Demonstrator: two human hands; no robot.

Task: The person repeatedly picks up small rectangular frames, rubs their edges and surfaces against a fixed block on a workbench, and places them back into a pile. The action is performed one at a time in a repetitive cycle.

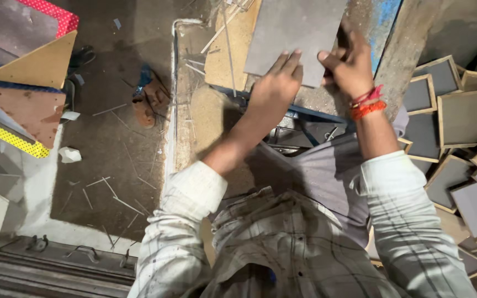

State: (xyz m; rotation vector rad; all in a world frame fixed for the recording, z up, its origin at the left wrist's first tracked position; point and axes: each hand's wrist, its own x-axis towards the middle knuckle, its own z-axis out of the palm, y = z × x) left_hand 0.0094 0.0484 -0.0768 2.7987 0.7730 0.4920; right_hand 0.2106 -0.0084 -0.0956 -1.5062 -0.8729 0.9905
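Both hands hold a flat grey board (293,33) down on the far bench (194,105), the left hand (274,85) pressing flat with open fingers and the right hand (349,66) pinching its near-right edge to keep it steady.

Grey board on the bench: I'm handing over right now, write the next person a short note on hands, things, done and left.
Left hand: flat on the grey board, fingers at its lower edge.
Right hand: gripping the board's right lower edge.
The board lies on the dusty bench.
Done: a heap of wood-framed grey panels lies to the right.
Left: this board has no frame yet.
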